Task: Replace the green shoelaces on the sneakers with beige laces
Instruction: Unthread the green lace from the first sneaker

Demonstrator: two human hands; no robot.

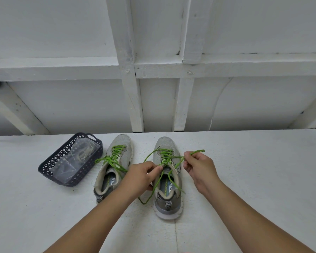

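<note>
Two grey sneakers stand side by side on the white table, toes pointing away from me. The left sneaker (115,157) keeps its green lace (113,157) threaded, with loose ends trailing off to its left. On the right sneaker (167,179) the green lace (165,156) is untied. My left hand (140,176) pinches that lace at the tongue. My right hand (197,166) grips a strand of it and holds it out to the right of the shoe; another end hangs down over the heel. Beige laces (84,153) lie in a clear bag inside the basket.
A dark blue perforated plastic basket (49,164) sits on the table (254,179) to the left of the sneakers. A white wooden wall with beams rises right behind the table's far edge.
</note>
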